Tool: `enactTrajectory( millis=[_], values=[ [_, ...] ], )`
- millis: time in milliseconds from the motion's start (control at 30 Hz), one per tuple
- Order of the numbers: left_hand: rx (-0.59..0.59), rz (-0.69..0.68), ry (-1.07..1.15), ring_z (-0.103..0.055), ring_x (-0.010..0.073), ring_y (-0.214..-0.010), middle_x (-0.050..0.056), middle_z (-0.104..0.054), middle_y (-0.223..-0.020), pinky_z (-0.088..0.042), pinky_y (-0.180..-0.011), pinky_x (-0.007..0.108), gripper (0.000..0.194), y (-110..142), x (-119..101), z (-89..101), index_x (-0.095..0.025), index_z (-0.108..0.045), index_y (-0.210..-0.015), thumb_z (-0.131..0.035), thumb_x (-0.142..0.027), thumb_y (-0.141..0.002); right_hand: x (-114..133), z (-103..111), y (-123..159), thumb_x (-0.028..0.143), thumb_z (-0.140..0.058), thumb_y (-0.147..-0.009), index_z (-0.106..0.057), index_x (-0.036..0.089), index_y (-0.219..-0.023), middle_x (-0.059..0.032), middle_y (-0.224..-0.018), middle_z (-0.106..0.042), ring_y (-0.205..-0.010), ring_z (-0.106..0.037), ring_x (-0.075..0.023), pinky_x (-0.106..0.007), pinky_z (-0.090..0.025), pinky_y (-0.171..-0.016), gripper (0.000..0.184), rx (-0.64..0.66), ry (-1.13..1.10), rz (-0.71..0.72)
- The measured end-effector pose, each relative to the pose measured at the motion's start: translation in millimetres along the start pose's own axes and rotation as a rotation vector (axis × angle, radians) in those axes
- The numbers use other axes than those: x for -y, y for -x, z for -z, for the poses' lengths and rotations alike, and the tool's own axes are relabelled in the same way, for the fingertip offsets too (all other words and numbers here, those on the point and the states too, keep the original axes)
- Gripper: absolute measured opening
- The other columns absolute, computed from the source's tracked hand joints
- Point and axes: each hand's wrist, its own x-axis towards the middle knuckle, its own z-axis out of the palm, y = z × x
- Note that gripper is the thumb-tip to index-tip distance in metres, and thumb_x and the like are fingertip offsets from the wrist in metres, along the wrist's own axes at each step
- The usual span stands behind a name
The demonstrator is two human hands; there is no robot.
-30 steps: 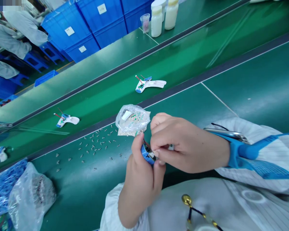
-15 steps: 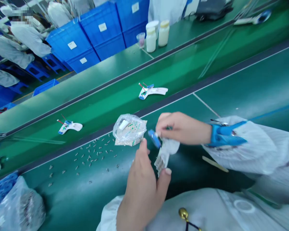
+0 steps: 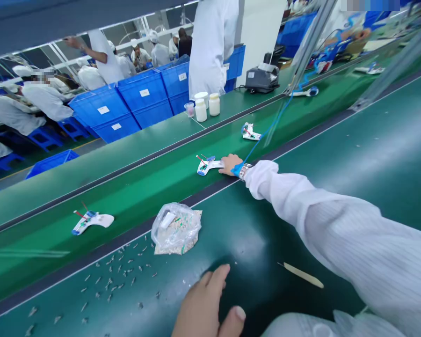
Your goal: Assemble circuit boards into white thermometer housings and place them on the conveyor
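The right hand (image 3: 232, 164) reaches a curved white plastic piece (image 3: 214, 164), its fingers' hold unclear; the left hand (image 3: 200, 306) is spread open, empty.

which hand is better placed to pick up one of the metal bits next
The left hand, most likely: it looks empty and is nearer the metal bits, while the right hand is out over the belt at a white part.
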Motion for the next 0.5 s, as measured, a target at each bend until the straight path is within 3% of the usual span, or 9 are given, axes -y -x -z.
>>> enactTrajectory(
  millis=[133, 267, 333, 400, 500],
  values=[
    [-0.078, 0.034, 0.077, -0.064, 0.0200, -0.067, 0.004, -0.069, -0.085, -0.050, -0.064, 0.031, 0.043, -1.6, 12.2, 2.1, -0.027, -0.064, -0.114, -0.059, -0.020, -0.073, 13.3, -1.4, -1.4, 0.033, -0.056, -0.091, -0.055, 0.013, -0.120, -0.0112, -0.121, -0.056, -0.106, -0.058, -0.0211, -0.041, -0.050, -0.089, 0.035, 0.087, -0.163, 0.004],
    [-0.326, 0.146, 0.301, -0.061, 0.0152, -0.064, 0.000, -0.065, -0.073, -0.049, -0.065, 0.027, 0.021, -12.2, 21.1, 0.6, -0.025, -0.067, -0.102, -0.058, -0.025, -0.082, 23.4, 7.1, 34.6, 0.032, -0.056, -0.091, -0.057, 0.013, -0.111, -0.0077, -0.110, -0.059, -0.096, -0.059, -0.0181, -0.037, -0.052, -0.083, 0.028, 0.276, -0.438, 0.139],
    [-0.460, 0.193, 0.451, -0.062, 0.0135, -0.067, 0.000, -0.064, -0.077, -0.050, -0.069, 0.026, 0.023, -20.3, 21.0, 1.5, -0.024, -0.065, -0.106, -0.061, -0.027, -0.083, 30.2, 6.5, 67.7, 0.031, -0.062, -0.084, -0.058, 0.012, -0.101, -0.0036, -0.093, -0.060, -0.083, -0.059, -0.0140, -0.031, -0.051, -0.075, 0.026, 0.441, -0.627, 0.251],
    [-0.547, 0.186, 0.553, -0.066, 0.0141, -0.075, 0.002, -0.066, -0.089, -0.051, -0.076, 0.027, 0.037, -27.0, 16.6, 4.5, -0.023, -0.059, -0.116, -0.065, -0.023, -0.079, 37.6, 2.1, 104.2, 0.032, -0.070, -0.070, -0.057, 0.012, -0.092, 0.0009, -0.077, -0.056, -0.070, -0.055, -0.0100, -0.024, -0.047, -0.067, 0.033, 0.651, -0.830, 0.353],
    [-0.532, 0.081, 0.574, -0.067, 0.0176, -0.090, 0.005, -0.066, -0.105, -0.052, -0.081, 0.029, 0.053, -29.1, 3.1, 11.0, -0.023, -0.053, -0.124, -0.068, -0.013, -0.073, 47.1, -10.5, 150.6, 0.039, -0.072, -0.055, -0.056, 0.011, -0.085, 0.0011, -0.067, -0.054, -0.058, -0.051, -0.0087, -0.021, -0.042, -0.054, 0.044, 0.994, -1.074, 0.451]
  ],
)
